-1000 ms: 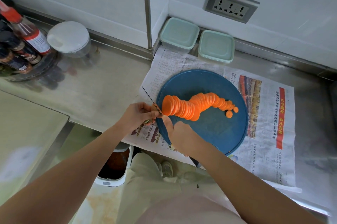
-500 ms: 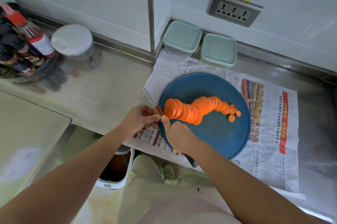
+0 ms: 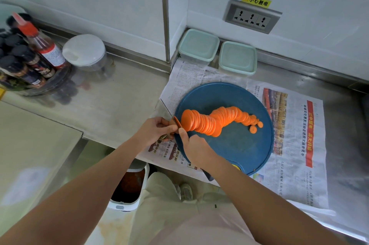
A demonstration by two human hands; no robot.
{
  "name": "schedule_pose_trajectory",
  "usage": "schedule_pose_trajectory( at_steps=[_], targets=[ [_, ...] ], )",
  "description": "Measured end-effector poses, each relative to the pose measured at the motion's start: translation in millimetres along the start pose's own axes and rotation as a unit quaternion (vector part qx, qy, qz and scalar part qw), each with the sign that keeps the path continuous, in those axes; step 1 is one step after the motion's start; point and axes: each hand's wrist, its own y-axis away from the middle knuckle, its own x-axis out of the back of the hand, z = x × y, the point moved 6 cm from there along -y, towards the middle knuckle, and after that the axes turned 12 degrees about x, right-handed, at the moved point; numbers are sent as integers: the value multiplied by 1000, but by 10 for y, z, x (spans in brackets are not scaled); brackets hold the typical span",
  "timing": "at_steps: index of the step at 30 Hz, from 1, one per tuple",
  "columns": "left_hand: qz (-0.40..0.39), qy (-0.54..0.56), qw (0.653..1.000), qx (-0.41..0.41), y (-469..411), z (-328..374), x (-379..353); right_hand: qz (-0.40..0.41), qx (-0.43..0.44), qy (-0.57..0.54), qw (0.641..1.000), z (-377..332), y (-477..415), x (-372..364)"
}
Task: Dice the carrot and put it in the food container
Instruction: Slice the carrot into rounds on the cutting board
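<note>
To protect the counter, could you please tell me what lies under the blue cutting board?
Newspaper lies under the cutting board, showing beyond its sides. Anything else directly beneath is hidden.

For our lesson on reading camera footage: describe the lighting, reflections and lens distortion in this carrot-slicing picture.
Head view: soft, even light, faint shadows under the orange carrot slices on the round blue cutting board. Head view: the steel counter mirrors the dark-capped spice bottles hazily, without harsh glare. Head view: the wide lens skews the grey wall strip and stretches the left forearm and right forearm.
</note>
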Motion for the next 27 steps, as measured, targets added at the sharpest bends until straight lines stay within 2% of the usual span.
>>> schedule_pose_trajectory(
  at_steps=[5, 8, 14, 18, 22, 27],
  targets=[
    [-6, 34, 999, 15, 12, 0, -27, -39, -48, -29, 998, 85, 4, 122],
    [-17, 59, 998, 25, -1, 16, -32, -79, -117, -174, 975, 192, 9, 129],
    [-18, 83, 996, 26, -41, -17, -44, -126, -167, -315, 926, 311, 144, 92],
    [0, 107, 993, 41, -56, -37, 2, -131, -197, -298, 925, 302, 114, 79],
    [-17, 121, 991, 47, -86, -52, -3, -87, -182, -212, 956, 275, 45, 130],
    [-57, 129, 989, 49, -64, -55, -16, -109, -199, -277, 934, 222, 152, 142]
  ],
)
